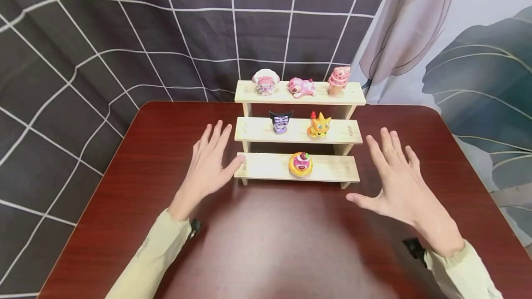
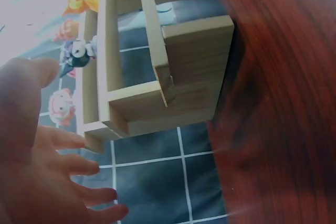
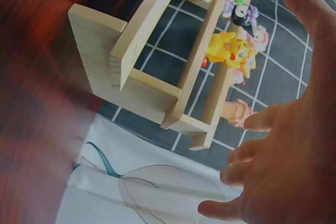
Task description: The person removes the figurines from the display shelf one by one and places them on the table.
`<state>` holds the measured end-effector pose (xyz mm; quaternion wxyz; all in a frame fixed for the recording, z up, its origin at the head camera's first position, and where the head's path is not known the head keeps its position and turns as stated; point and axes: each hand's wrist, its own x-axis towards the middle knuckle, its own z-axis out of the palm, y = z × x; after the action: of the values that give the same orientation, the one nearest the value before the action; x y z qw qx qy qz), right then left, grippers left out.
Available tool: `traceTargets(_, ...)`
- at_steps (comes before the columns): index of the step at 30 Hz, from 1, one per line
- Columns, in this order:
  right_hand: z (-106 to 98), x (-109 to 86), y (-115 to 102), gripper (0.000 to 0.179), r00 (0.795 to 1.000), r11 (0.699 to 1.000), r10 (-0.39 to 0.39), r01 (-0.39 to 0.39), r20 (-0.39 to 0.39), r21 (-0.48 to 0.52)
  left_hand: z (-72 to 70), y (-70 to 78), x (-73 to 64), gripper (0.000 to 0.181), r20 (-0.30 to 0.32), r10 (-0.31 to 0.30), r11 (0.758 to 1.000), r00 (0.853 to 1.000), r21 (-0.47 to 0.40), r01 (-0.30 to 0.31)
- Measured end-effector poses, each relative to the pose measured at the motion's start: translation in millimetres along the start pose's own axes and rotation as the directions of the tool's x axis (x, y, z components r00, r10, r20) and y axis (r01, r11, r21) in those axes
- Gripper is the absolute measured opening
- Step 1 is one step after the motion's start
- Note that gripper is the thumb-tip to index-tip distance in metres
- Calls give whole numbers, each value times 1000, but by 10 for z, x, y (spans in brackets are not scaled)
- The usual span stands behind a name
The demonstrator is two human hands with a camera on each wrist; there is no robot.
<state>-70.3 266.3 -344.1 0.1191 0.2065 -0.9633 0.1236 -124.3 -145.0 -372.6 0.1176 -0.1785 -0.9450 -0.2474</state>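
A three-tier wooden display stand (image 1: 266, 173) holds small figurines. On its top tier are a white-and-pink figurine (image 1: 266, 82), a pink lying figurine (image 1: 301, 87) and a pink ice-cream-cone figurine (image 1: 338, 80). The middle tier bears a purple-and-black figurine (image 1: 281, 122) and a yellow figurine (image 1: 320, 125). A round yellow-and-pink figurine (image 1: 300, 164) sits on the bottom tier. My left hand (image 1: 209, 165) hovers at the stand's left side, fingers extended, thumb near the bottom tier's end. To the right of the stand, my right hand (image 1: 399, 183) is spread with nothing in it.
The stand is on a dark red-brown table (image 1: 266, 243). Behind and left hangs a dark grid-patterned cloth (image 1: 199, 31). A pale curtain with leaf shapes (image 1: 478, 59) hangs at the right. Dark wrist straps show at both cuffs.
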Motion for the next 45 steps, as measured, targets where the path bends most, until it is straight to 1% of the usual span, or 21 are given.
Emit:
traceTargets(6,-14,-17,-9,124,1000,1000,-16,16,-4,9,83,-67,136,72,-33,-2,998,999,-59,0)
traceTargets(12,-28,-8,-13,122,1000,1000,-18,18,7,17,180,-109,269,65,-78,21,992,997,-124,-30)
traceTargets(17,-26,-3,-23,122,1000,999,-28,28,3,20,238,-129,338,59,-89,22,985,996,-169,-37)
traceTargets(26,-27,-24,-18,123,999,999,-34,34,-7,24,314,-155,383,52,-99,27,974,995,-222,-48)
traceTargets(31,-31,-28,-21,123,999,999,-32,32,-4,17,342,-156,393,49,-111,26,972,993,-228,-51)
traceTargets(35,-38,-24,-16,123,999,999,-34,34,-10,15,349,-150,402,48,-122,23,971,992,-235,-51)
traceTargets(40,-54,-2,-9,122,999,999,-36,36,-14,16,343,-136,408,48,-119,4,967,993,-252,-34)
traceTargets(45,-87,51,-5,121,999,999,-33,33,-8,17,344,-129,411,48,-140,-8,961,990,-276,-31)
